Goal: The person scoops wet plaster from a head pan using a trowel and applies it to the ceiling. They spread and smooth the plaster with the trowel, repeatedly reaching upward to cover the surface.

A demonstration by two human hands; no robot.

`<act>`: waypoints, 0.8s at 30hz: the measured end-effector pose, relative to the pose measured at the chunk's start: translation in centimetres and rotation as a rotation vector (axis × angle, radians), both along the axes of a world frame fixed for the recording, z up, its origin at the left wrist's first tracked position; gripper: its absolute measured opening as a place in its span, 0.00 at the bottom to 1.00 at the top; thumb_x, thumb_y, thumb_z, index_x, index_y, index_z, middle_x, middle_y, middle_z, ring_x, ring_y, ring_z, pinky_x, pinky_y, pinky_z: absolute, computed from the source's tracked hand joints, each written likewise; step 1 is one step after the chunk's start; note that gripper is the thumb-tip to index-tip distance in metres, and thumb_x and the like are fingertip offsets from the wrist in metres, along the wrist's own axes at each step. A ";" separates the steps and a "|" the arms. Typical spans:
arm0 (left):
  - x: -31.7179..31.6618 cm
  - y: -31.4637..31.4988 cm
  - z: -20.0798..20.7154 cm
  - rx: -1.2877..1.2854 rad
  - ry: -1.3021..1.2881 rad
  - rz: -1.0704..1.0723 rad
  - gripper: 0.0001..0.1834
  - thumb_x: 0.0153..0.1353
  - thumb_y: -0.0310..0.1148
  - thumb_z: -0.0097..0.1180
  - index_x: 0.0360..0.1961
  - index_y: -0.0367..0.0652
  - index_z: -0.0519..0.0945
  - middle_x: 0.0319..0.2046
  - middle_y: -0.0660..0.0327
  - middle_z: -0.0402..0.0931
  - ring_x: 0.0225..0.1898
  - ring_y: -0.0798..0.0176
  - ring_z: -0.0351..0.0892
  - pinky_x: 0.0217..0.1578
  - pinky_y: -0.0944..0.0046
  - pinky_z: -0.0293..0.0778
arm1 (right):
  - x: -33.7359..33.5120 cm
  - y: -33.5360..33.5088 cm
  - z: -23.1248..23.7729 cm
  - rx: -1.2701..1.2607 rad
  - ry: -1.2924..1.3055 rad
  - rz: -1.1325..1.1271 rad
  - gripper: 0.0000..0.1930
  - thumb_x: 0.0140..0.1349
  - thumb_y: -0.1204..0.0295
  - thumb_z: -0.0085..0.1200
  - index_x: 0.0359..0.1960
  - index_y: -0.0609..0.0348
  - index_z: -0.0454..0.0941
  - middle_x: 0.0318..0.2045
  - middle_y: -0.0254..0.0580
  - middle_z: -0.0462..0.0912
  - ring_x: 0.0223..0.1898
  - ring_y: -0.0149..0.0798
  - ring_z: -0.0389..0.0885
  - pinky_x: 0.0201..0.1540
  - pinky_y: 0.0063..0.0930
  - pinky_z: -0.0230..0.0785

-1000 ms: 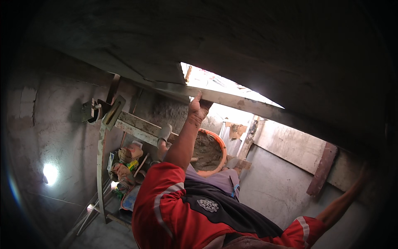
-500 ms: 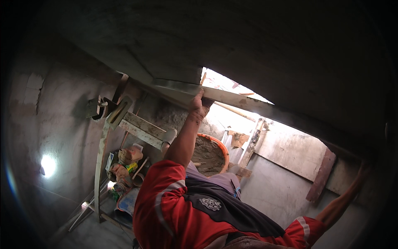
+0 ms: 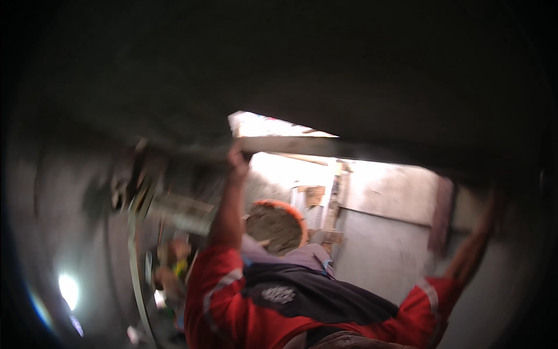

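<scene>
Plank (image 3: 302,145) shifted rightward; left hand (image 3: 237,158) grip clasps its underside.

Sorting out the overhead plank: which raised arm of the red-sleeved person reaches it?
The arm at picture left: its hand meets the pale plank under the bright opening. The other arm, far right, is blurred, its hand lost in shadow.

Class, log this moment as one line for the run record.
own hands: out of view | co-worker: red sleeves, one hand on plank overhead | basin: orange, full of grey mix | picture: blurred
</scene>
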State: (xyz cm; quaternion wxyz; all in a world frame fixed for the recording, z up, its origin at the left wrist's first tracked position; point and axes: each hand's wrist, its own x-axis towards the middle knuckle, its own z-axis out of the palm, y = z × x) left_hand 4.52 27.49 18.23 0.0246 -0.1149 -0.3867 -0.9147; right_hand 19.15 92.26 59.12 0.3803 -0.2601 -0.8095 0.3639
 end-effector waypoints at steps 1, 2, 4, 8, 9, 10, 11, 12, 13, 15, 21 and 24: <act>-0.6 0.5 -0.6 0.113 -0.163 -0.066 0.19 0.67 0.37 0.39 0.52 0.34 0.69 0.46 0.55 0.73 0.47 0.61 0.73 0.51 0.60 0.70 | 1.0 -0.1 1.7 0.079 0.020 -0.033 0.23 0.44 0.74 0.62 0.45 0.57 0.71 0.39 0.43 0.75 0.39 0.41 0.73 0.41 0.32 0.67; -0.7 0.2 1.4 0.273 -0.334 -0.163 0.19 0.67 0.34 0.37 0.54 0.35 0.68 0.49 0.55 0.71 0.48 0.60 0.73 0.52 0.58 0.69 | -0.2 0.1 1.8 0.114 0.040 -0.020 0.23 0.44 0.75 0.62 0.45 0.58 0.71 0.39 0.43 0.75 0.39 0.41 0.74 0.42 0.32 0.67; 0.0 1.8 5.8 0.060 -0.207 -0.054 0.23 0.67 0.36 0.37 0.61 0.38 0.62 0.49 0.55 0.72 0.48 0.59 0.73 0.51 0.60 0.69 | 0.7 0.7 2.9 0.146 0.118 -0.054 0.24 0.43 0.75 0.63 0.46 0.58 0.71 0.40 0.44 0.75 0.40 0.42 0.74 0.43 0.32 0.68; -1.4 -3.9 0.3 0.410 -0.723 0.060 0.20 0.62 0.36 0.49 0.49 0.31 0.72 0.44 0.52 0.76 0.44 0.57 0.77 0.48 0.60 0.74 | -4.0 1.6 2.8 -0.104 0.317 0.123 0.26 0.42 0.76 0.65 0.47 0.58 0.72 0.42 0.45 0.76 0.42 0.43 0.75 0.45 0.33 0.69; -2.0 -2.4 0.1 0.417 -0.761 0.028 0.19 0.61 0.36 0.50 0.48 0.32 0.72 0.44 0.52 0.76 0.44 0.57 0.77 0.47 0.61 0.74 | -2.2 2.2 3.1 -0.102 0.328 0.106 0.27 0.41 0.76 0.65 0.47 0.58 0.72 0.43 0.45 0.76 0.43 0.43 0.75 0.45 0.33 0.69; -1.9 -2.4 0.4 0.425 -0.796 0.031 0.19 0.61 0.35 0.51 0.47 0.32 0.73 0.44 0.52 0.76 0.44 0.57 0.78 0.46 0.61 0.75 | -1.6 2.1 2.8 -0.121 0.342 0.116 0.28 0.41 0.77 0.65 0.48 0.59 0.72 0.43 0.45 0.77 0.43 0.43 0.76 0.46 0.33 0.70; -2.0 -2.2 0.6 0.435 -0.828 0.038 0.18 0.60 0.35 0.52 0.46 0.32 0.74 0.44 0.52 0.76 0.43 0.57 0.78 0.46 0.62 0.76 | -1.2 2.0 2.8 -0.109 0.353 0.124 0.29 0.40 0.78 0.65 0.48 0.59 0.71 0.43 0.45 0.77 0.43 0.43 0.76 0.47 0.33 0.69; -1.7 -2.8 0.3 0.431 -0.779 0.030 0.17 0.59 0.34 0.53 0.45 0.33 0.75 0.43 0.53 0.77 0.43 0.57 0.79 0.45 0.62 0.77 | -1.4 1.7 2.4 -0.106 0.360 0.144 0.30 0.39 0.79 0.65 0.49 0.59 0.71 0.43 0.45 0.77 0.44 0.43 0.76 0.48 0.33 0.69; -1.7 -3.4 0.0 0.433 -0.744 0.017 0.17 0.59 0.34 0.54 0.45 0.33 0.75 0.43 0.53 0.77 0.43 0.57 0.79 0.46 0.62 0.77 | -1.5 1.3 2.2 -0.154 0.394 0.191 0.30 0.38 0.80 0.65 0.49 0.59 0.71 0.43 0.45 0.77 0.45 0.43 0.75 0.48 0.33 0.69; -1.6 -4.3 -0.2 0.438 -0.676 -0.010 0.17 0.59 0.34 0.54 0.45 0.33 0.75 0.44 0.53 0.77 0.43 0.57 0.79 0.47 0.61 0.76 | -1.3 1.1 2.4 -0.336 0.427 0.300 0.29 0.40 0.80 0.64 0.49 0.59 0.71 0.41 0.43 0.77 0.43 0.41 0.76 0.45 0.32 0.70; -2.1 -8.2 -2.0 0.402 -0.521 0.026 0.18 0.57 0.35 0.56 0.45 0.33 0.75 0.44 0.53 0.77 0.45 0.56 0.78 0.49 0.59 0.75 | -3.5 -4.1 1.8 -0.120 0.520 0.230 0.15 0.60 0.65 0.51 0.47 0.53 0.71 0.31 0.32 0.75 0.28 0.26 0.74 0.23 0.24 0.68; -2.7 -10.2 -2.0 0.422 -0.449 0.033 0.19 0.58 0.34 0.56 0.46 0.33 0.75 0.46 0.53 0.76 0.46 0.56 0.77 0.49 0.59 0.75 | -3.6 -6.8 2.8 -0.205 0.451 0.198 0.15 0.63 0.61 0.45 0.48 0.53 0.71 0.33 0.32 0.75 0.28 0.25 0.74 0.21 0.22 0.68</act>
